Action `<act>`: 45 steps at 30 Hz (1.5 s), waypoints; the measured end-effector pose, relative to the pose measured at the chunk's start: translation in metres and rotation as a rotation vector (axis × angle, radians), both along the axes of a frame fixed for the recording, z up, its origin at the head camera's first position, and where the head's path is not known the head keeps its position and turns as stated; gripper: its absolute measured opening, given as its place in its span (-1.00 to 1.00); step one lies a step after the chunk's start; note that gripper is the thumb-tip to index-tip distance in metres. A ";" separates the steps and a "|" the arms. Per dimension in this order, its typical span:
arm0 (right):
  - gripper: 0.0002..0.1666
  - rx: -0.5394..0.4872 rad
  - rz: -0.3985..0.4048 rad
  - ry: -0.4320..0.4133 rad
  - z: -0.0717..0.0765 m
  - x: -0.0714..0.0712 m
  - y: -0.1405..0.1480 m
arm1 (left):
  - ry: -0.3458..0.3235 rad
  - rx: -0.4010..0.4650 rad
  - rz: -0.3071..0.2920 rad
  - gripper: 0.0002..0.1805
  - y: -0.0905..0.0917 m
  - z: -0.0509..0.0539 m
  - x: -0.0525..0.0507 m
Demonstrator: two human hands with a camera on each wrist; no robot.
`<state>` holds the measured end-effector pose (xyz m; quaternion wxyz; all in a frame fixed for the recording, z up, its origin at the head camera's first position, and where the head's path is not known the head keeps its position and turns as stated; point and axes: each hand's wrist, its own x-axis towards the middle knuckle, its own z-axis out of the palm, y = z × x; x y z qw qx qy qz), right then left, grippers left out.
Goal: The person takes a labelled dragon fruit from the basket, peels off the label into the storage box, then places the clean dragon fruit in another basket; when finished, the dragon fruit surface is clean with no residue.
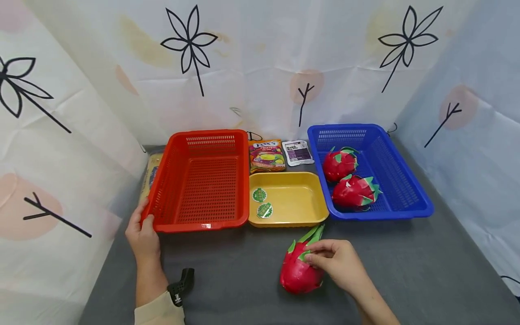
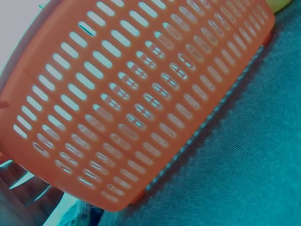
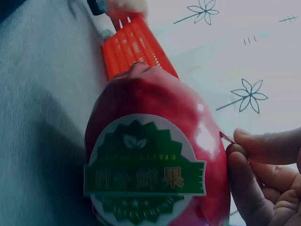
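A red dragon fruit (image 1: 298,274) with green-tipped scales lies on the grey table, its leafy end toward the yellow tray. My right hand (image 1: 340,265) pinches one of its scales between thumb and forefinger; the right wrist view shows this pinch at the fruit's side. A green and white round sticker (image 3: 141,175) faces that camera. At the left, my left hand (image 1: 143,235) grips the near left corner of a red plastic basket (image 1: 213,189). From the left wrist, the basket's slotted wall (image 2: 141,108) fills much of the view, with the fingers at its rim.
A yellow tray (image 1: 298,198) holding two round green stickers (image 1: 260,195) stands between the red basket and a blue basket (image 1: 400,180). Two dragon fruits (image 1: 340,165) lie in the blue basket. Behind the tray are an orange candy bag (image 1: 266,156) and a white-purple packet (image 1: 298,152).
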<state>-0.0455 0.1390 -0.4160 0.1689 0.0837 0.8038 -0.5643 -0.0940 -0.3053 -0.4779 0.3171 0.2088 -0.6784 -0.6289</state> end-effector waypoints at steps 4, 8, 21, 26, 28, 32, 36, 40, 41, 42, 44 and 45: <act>-0.71 0.012 -0.015 -0.001 -0.003 -0.004 -0.006 | -0.035 -0.046 0.020 -0.53 0.004 0.003 -0.001; -0.68 -0.005 0.002 0.002 -0.004 -0.011 -0.009 | 0.004 -0.163 0.109 -0.54 0.008 0.012 0.003; -0.64 -0.055 0.075 0.049 -0.009 -0.034 -0.013 | 0.897 -0.288 -0.459 -0.69 0.095 0.077 0.018; -0.60 -0.074 0.111 0.040 -0.009 -0.042 -0.018 | 0.835 -0.374 -0.792 -0.64 0.131 0.063 0.019; -0.60 -0.077 0.116 0.042 -0.009 -0.045 -0.020 | 0.759 -0.423 -0.860 -0.57 0.143 0.053 0.021; -0.65 -0.084 0.110 0.058 -0.010 -0.049 -0.024 | 0.572 -0.522 -0.986 -0.40 0.160 0.035 0.025; -0.72 -0.076 0.092 0.083 -0.012 -0.051 -0.029 | 0.390 -0.550 -1.136 -0.38 0.172 0.021 0.028; -0.74 -0.067 0.105 0.110 -0.013 -0.053 -0.031 | 0.252 -0.537 -1.261 -0.33 0.180 0.006 0.028; -0.74 -0.069 0.113 0.116 -0.013 -0.054 -0.031 | 0.218 -0.536 -1.288 -0.29 0.182 0.002 0.028; -0.72 -0.075 0.122 0.120 -0.013 -0.054 -0.031 | 0.184 -0.540 -1.313 -0.25 0.183 -0.002 0.027; -0.68 -0.096 0.145 0.126 -0.013 -0.056 -0.030 | 0.116 -0.543 -1.356 -0.15 0.186 -0.008 0.026; -0.66 -0.110 0.152 0.123 -0.013 -0.057 -0.029 | 0.087 -0.545 -1.371 -0.10 0.188 -0.011 0.026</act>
